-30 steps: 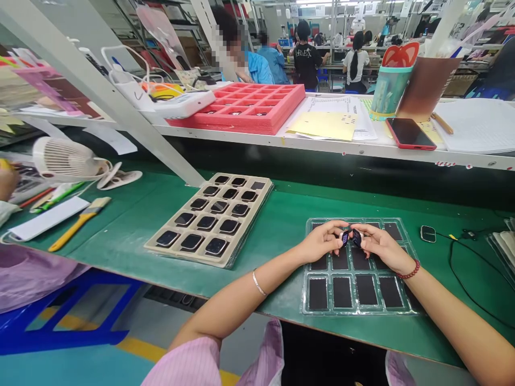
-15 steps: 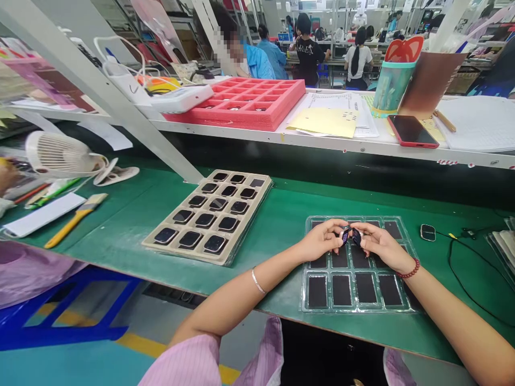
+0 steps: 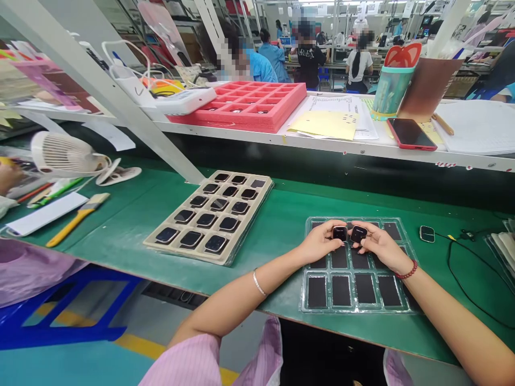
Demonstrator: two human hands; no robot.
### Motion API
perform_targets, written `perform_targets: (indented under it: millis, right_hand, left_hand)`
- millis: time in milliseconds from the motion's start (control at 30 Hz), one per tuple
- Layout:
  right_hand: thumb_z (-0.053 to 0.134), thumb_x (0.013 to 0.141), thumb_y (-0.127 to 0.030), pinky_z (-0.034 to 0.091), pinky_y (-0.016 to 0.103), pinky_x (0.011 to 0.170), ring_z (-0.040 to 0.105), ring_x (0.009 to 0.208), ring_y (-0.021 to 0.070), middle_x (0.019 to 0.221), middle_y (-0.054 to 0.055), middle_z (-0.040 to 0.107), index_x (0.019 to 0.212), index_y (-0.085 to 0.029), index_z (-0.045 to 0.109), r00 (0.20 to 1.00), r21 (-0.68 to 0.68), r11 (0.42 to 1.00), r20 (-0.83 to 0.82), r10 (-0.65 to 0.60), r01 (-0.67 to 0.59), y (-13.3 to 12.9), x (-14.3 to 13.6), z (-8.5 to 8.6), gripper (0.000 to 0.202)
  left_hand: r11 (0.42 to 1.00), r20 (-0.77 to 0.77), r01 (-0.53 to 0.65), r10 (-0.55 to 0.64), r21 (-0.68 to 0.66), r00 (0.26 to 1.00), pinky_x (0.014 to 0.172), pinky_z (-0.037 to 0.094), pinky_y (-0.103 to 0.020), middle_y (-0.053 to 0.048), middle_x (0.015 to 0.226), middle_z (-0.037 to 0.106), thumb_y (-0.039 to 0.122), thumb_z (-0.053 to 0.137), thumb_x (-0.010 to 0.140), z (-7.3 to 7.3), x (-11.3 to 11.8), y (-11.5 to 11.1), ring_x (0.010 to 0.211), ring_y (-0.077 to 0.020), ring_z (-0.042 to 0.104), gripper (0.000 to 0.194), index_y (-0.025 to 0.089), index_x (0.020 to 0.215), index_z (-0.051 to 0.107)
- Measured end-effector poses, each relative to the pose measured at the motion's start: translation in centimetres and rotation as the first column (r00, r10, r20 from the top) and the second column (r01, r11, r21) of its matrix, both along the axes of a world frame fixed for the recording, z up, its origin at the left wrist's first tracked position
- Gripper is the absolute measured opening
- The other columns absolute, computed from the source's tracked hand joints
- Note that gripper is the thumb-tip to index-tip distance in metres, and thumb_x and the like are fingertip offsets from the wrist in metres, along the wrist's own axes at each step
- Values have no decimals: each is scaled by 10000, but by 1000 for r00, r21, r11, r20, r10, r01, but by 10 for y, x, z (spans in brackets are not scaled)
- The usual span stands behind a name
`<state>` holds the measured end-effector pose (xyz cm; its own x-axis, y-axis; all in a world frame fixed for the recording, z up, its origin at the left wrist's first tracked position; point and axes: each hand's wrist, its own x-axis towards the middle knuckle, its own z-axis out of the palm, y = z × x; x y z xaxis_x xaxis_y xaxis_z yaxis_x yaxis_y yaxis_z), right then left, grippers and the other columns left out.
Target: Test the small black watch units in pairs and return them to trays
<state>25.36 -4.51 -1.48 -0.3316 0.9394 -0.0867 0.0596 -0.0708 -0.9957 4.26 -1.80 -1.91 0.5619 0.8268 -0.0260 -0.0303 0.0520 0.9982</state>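
My left hand (image 3: 321, 242) grips a small square watch (image 3: 340, 233) with a dark screen facing up. Close beside it, my right hand (image 3: 380, 245) holds a second square watch (image 3: 358, 234), slightly tilted. The two watches are side by side with a small gap. Both hands are above a clear plastic tray (image 3: 330, 310) with dark rectangular pieces in its compartments. To the left, a beige tray (image 3: 219, 260) holds several square watches in rows. Right of the clear tray lies another small square device (image 3: 427, 234) near a black cable (image 3: 453, 257).
A yellow-handled brush (image 3: 74, 225), a white fan (image 3: 64, 153) and a slanted white post (image 3: 161, 145) are at the left. Above the green table (image 3: 132, 225), a shelf carries a red foam tray (image 3: 277, 118), papers and a phone (image 3: 411, 133). People sit farther back.
Both watches have turned from edge-on, with their screens angled sideways, to showing their screens upward. My hands have stayed in nearly the same place over the clear tray.
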Motion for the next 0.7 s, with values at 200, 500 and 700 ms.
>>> perform_targets:
  millis: [200, 500, 700]
  right_hand:
    - [548, 807, -204, 532, 307, 615, 628, 714, 153, 1024, 87, 654, 1179, -195, 533, 997, 45, 998, 63, 40, -43, -2, -2, -1, 373]
    - [573, 830, -295, 534, 338, 667, 634, 768, 181, 1087, 105, 643, 1219, -209, 496, 994, 41, 996, 86, 70, -73, -7, 2, 0, 406]
    - [575, 843, -407, 528, 345, 669, 628, 758, 189, 1134, 130, 630, 1245, -208, 482, 991, 26, 996, 100, 85, -88, -3, 4, -10, 458]
  left_hand:
    - [1000, -4, -14, 14, 14, 1000, 733, 491, -284, -36, 862, 638, 118, 604, 717, -2, 0, 1, 698, -111, 610, 399, 152, 1109, 538]
    - [1000, -17, -28, 28, 0, 999, 540, 439, -204, -73, 847, 664, 220, 566, 786, -1, 1, 0, 657, -130, 639, 272, 130, 1042, 560]
    - [840, -367, -435, 536, 324, 761, 738, 487, -225, -55, 847, 698, 127, 585, 746, 22, -55, 73, 790, -129, 645, 118, 125, 848, 646]
